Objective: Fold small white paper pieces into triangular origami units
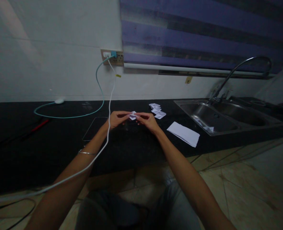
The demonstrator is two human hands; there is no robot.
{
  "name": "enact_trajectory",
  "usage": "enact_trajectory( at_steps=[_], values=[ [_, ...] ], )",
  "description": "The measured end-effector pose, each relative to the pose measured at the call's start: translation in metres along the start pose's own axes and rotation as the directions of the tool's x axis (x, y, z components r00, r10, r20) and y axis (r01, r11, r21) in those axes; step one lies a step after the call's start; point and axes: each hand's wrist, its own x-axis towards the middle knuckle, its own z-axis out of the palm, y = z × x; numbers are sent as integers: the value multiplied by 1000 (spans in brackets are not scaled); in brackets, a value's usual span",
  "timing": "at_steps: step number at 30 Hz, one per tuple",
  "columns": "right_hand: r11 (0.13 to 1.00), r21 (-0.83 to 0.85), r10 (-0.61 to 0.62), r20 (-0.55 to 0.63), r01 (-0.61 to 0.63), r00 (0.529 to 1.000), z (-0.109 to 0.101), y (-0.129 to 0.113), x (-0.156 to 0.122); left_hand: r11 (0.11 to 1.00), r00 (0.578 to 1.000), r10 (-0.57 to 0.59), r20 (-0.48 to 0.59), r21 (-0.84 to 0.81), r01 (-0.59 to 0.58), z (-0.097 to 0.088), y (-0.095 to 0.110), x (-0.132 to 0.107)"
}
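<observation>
Between my two hands, just above the dark countertop (132,153), is a small piece of folded white paper (133,115). My left hand (118,118) pinches its left side, and my right hand (147,120) pinches the right side. Fingertips cover part of its edges. Beyond my right hand lie several folded paper pieces (157,111) in a loose row. To the right of that hand rests a stack of white paper (184,133), set at an angle. A dark flat phone-like device (95,128) lies beside my left wrist, partly behind it.
A steel double sink (203,116) with a curved faucet (230,75) is at the right; white paper scraps sit in its near-left basin. A white cable (109,127) runs from the wall socket (112,57) across my left forearm. A teal cable (84,115) loops over the counter's left side.
</observation>
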Motion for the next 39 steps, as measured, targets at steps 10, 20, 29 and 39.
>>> enact_trajectory(
  at_steps=[10, 20, 29, 39],
  values=[
    [992, -114, -44, 32, 47, 999, 2, 3, 2, 997, 997, 72, 33, 9, -73, -1, 6, 0],
    [998, -22, -55, -60, 54, 997, 3, 4, 5, 998, 998, -4, -61, -60, 1, 2, 6, 2],
    [998, -51, 20, -122, -26, 992, 1, 2, 4, 999, 992, -40, -120, -6, 40, 0, 6, 1],
    [992, -108, -80, -169, 62, 982, 3, 1, 4, 994, 996, -66, -53, -94, 61, 3, 3, 1]
  ],
)
